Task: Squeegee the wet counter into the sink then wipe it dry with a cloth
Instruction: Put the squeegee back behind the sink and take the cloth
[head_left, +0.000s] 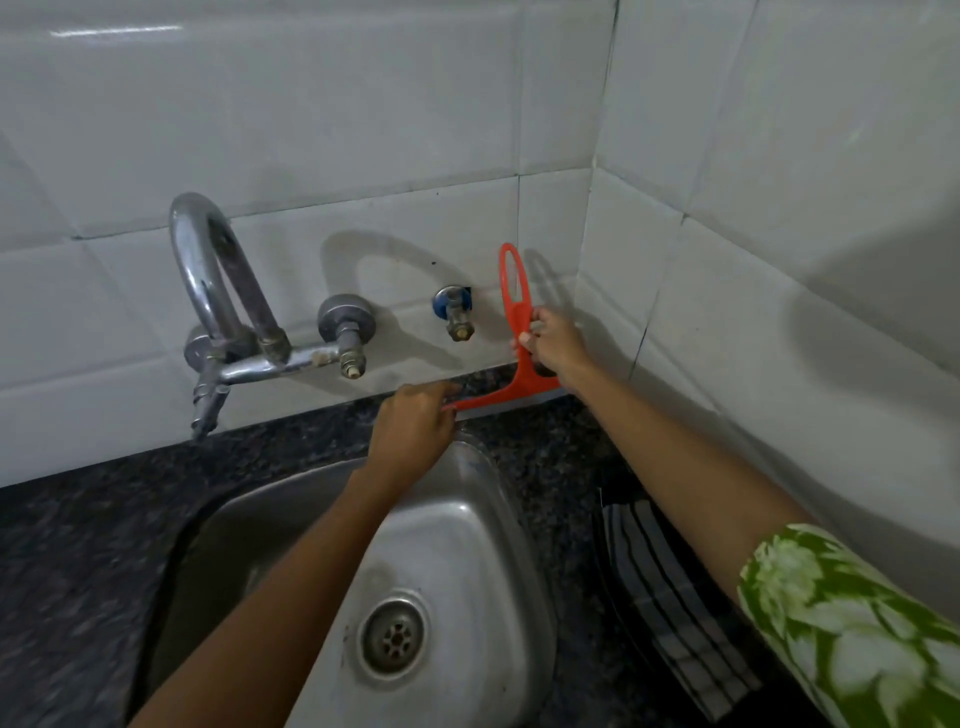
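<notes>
An orange squeegee stands upright on the dark granite counter behind the steel sink, close to the tiled back wall. My right hand grips its handle low down, below the loop. My left hand pinches the left end of its blade, just above the sink's back rim. A black-and-white striped cloth lies on the counter to the right of the sink, under my right forearm.
A chrome wall tap with a curved spout hangs over the sink's left back side. A small blue-collared valve sticks out of the wall beside the squeegee. White tiled walls meet in a corner at the right. The drain sits in the sink's floor.
</notes>
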